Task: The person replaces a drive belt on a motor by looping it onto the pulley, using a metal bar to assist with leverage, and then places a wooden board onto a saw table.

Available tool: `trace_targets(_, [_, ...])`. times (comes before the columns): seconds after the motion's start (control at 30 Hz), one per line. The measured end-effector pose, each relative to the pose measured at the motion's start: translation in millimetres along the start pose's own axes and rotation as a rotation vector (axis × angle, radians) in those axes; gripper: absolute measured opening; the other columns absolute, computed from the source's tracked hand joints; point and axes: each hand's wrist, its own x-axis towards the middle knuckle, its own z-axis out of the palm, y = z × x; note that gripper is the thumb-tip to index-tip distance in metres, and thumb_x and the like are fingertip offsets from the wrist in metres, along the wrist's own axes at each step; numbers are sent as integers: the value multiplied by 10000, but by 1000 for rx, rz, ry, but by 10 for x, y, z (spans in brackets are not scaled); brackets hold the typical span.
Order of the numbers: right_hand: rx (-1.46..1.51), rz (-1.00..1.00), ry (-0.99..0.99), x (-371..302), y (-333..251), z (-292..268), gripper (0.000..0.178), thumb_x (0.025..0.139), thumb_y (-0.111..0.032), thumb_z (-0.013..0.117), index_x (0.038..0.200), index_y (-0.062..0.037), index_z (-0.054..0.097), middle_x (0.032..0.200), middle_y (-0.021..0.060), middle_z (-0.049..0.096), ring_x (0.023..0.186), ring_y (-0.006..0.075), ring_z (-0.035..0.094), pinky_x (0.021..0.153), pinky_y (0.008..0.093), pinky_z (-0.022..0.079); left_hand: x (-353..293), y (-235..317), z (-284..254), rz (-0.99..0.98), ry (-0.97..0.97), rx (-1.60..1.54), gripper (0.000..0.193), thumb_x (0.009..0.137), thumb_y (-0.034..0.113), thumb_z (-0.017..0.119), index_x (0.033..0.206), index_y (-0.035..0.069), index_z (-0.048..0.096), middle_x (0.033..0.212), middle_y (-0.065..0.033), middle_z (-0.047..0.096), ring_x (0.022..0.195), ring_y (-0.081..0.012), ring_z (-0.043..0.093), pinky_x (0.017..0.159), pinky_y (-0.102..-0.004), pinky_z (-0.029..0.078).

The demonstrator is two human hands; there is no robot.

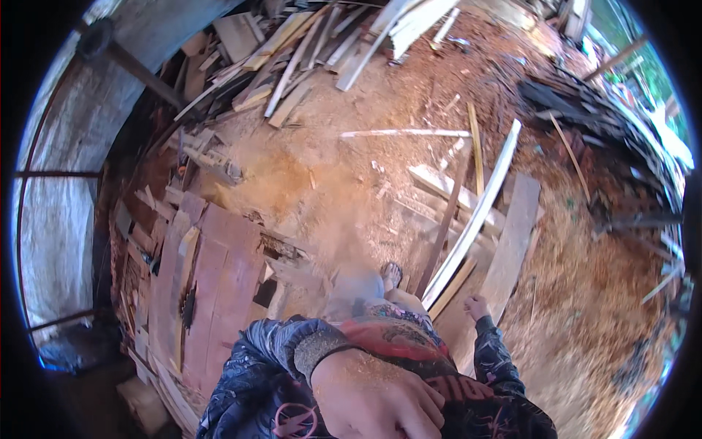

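My left hand (380,395) is large and close at the bottom, its back dusted with sawdust below a grey cuff. Its fingers curl in against the front of my dark and red shirt (398,340). The fingertips are hidden, so I cannot make out what they hold, if anything. Lower and to the right hangs my right hand (477,307), its fingers loosely closed and no object showing in them. Behind it in the picture lies a wide grey-brown plank (516,227). A long pale strip of wood (479,212) runs alongside that plank.
Wide reddish boards (219,285) lie at the left beside broken wood pieces. Offcuts are heaped (292,58) at the back. A thin white strip (406,134) crosses the sawdust-covered ground (314,161). Dark stacked slats (592,110) stand at the right, and pale sheeting (62,234) hangs at the left.
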Motion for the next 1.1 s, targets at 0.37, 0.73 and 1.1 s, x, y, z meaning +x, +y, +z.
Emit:
trace_targets(0.37, [-1378, -857, -433, 2027, -2513, 1035, 212, 845, -199, 522, 930, -62, 659, 866, 114, 674, 839, 237, 667, 708, 405, 521, -632, 673, -2351, 164, 1094, 394, 147, 818, 86, 644, 730, 86, 526, 649, -4, 460, 509, -138, 398, 520, -326, 329])
trace_targets(0.73, [-735, -440, -597, 3484, -5014, 3012, 186, 857, -216, 514, 799, -94, 641, 757, 114, 630, 726, 268, 624, 642, 401, 490, -1412, 1796, -4639, 551, 886, 520, 112, 825, 72, 660, 772, -24, 636, 565, -40, 446, 423, -143, 381, 407, -318, 258])
trace_targets(1.1, [-1509, -863, -985, 5161, -6898, 5028, 204, 824, -243, 586, 780, -51, 639, 684, 49, 632, 582, 168, 647, 484, 317, 510, -2630, 3535, -5790, 72, 791, 706, 155, 860, 90, 587, 733, 1, 589, 609, 6, 473, 488, -126, 460, 454, -301, 377])
